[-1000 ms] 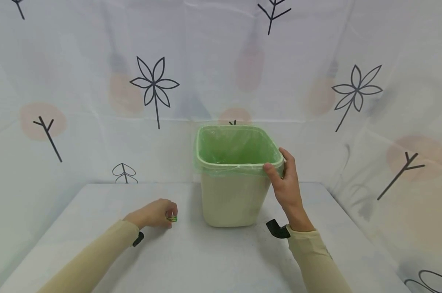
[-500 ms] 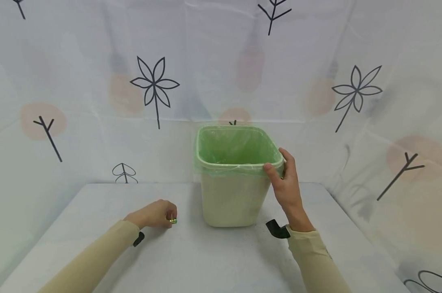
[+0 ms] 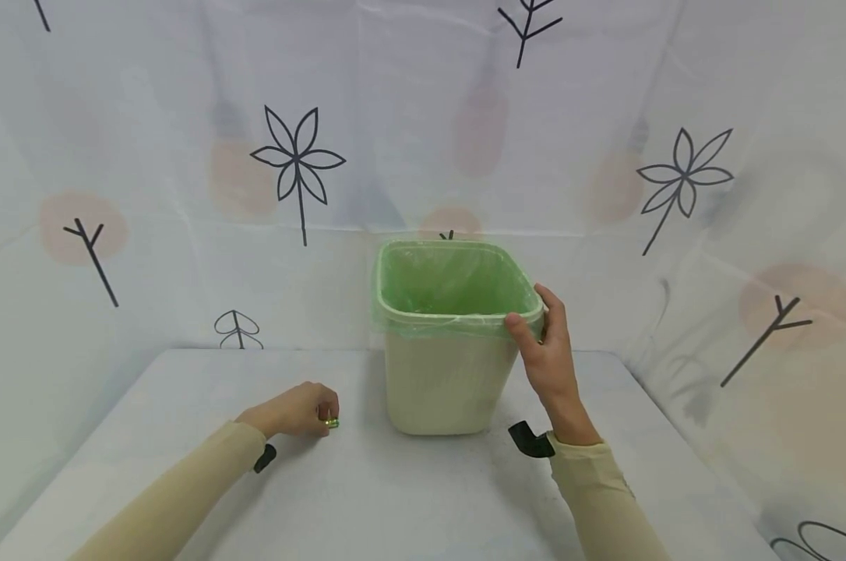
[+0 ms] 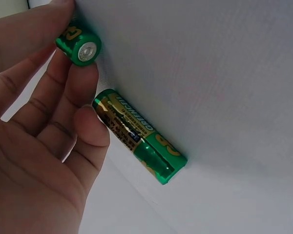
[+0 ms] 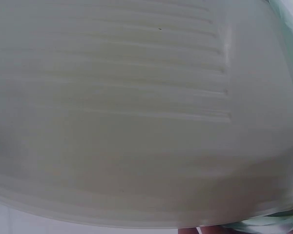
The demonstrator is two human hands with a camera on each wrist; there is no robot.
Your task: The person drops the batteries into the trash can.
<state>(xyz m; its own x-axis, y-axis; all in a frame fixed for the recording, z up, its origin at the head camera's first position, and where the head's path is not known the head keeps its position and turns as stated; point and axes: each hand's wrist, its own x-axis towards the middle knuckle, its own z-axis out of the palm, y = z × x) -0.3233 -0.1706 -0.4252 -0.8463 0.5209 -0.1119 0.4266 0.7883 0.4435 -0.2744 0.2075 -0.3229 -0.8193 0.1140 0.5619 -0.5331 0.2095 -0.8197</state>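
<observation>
Low over the white tabletop, my left hand [image 3: 298, 409] pinches a green battery [image 4: 81, 47] between thumb and fingers, its silver flat end showing in the left wrist view. A second green battery [image 4: 139, 136] with gold lettering lies on the table right beside a curled fingertip of that hand. In the head view only a small green glint of a battery [image 3: 333, 423] shows past the fingers. My right hand [image 3: 551, 362] grips the front right corner of the pale bin [image 3: 444, 382], thumb over the rim. A green bag [image 3: 454, 276] lines the bin.
The bin stands upright toward the back of the white table [image 3: 395, 499], right of my left hand. Behind it hangs a white cloth backdrop [image 3: 409, 117] with drawn plants. The right wrist view is filled by the bin's ribbed wall [image 5: 127, 97].
The green battery glint at my left fingers has changed its angle slightly since a second ago. My right hand stays on the bin rim, and the bin has not moved.
</observation>
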